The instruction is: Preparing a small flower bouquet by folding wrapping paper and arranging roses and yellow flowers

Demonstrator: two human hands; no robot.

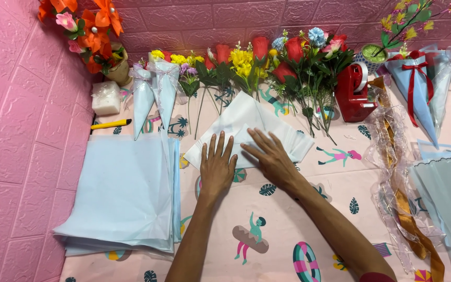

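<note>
My left hand (pixel 217 166) lies flat, fingers spread, on the near edge of a folded pale blue-white paper sheet (pixel 246 119) in the middle of the table. My right hand (pixel 270 155) presses flat on the same sheet just to the right, fingers pointing left. Neither hand grips anything. Beyond the sheet lies a row of artificial flowers (pixel 267 60) in red, yellow and blue.
A stack of pale blue sheets (pixel 121 193) lies at the left. A yellow utility knife (pixel 110 124), two wrapped cones (pixel 155 94), a red tape dispenser (pixel 353 91), gold and clear ribbons (pixel 398 188), a blue cone with red ribbon (pixel 413 83) and more sheets (pixel 447 193) surround it.
</note>
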